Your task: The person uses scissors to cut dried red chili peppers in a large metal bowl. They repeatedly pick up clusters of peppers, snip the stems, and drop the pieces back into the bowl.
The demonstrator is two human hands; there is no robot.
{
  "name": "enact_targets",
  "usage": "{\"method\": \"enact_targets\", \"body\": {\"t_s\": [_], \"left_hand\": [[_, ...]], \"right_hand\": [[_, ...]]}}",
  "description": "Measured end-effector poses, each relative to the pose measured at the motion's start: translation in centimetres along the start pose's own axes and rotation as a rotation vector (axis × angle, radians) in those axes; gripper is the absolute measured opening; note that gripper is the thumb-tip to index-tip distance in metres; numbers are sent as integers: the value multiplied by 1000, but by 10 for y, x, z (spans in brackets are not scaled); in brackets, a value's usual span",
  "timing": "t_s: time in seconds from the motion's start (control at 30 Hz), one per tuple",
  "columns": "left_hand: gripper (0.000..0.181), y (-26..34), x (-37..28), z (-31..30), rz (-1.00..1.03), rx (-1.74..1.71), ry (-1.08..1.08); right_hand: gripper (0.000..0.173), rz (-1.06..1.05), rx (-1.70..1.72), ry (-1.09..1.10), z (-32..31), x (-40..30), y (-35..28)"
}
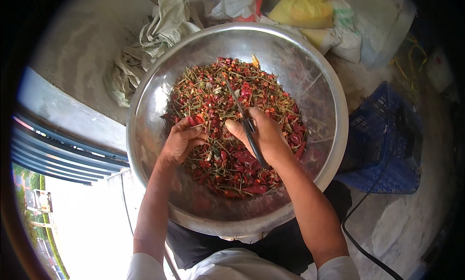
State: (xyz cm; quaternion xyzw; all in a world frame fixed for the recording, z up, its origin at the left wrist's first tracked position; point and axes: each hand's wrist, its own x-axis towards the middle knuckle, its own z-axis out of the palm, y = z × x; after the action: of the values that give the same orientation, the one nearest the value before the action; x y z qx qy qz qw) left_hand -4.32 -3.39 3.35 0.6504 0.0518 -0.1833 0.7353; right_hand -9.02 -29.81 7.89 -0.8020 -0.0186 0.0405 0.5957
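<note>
A wide metal basin [236, 225] holds a heap of cut dried red chillies [250, 160] mixed with many stems. Over the heap's left part, my left hand [184, 139] pinches a red chilli [196, 119] between thumb and fingers. To its right, my right hand [262, 134] grips black-handled scissors [238, 100], their blades pointing up and left over the heap. The blades do not touch the chilli in my left hand. How far apart they stand is hard to tell. My right fingers are partly hidden under the handles.
Crumpled woven sacks [145, 44] lie beyond the basin at upper left. A yellow bag [303, 7] and other sacks stand behind it. On the right is a blue plastic crate [377, 145], with a black cable [350, 232] on the floor near it. Metal slats [65, 153] run at left.
</note>
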Motion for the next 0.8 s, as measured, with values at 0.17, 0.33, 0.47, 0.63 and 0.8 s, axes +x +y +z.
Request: {"method": "enact_targets", "body": {"t_s": [0.17,0.33,0.47,0.63,0.8], "left_hand": [[17,4,-1,7,63,-308,-126],[16,0,5,2,120,-417,-202],[13,-6,9,6,177,-205,-79],[11,-8,9,16,280,214,34],[15,-8,5,21,233,293,-11]], "right_hand": [[59,51,0,-21,3,1,-1],[56,65,-35,-45,5,2,0],[56,-26,-216,-10,8,1,1],[67,-216,-476,48,18,-4,11],[81,-62,-504,-218,15,-3,1]]}}
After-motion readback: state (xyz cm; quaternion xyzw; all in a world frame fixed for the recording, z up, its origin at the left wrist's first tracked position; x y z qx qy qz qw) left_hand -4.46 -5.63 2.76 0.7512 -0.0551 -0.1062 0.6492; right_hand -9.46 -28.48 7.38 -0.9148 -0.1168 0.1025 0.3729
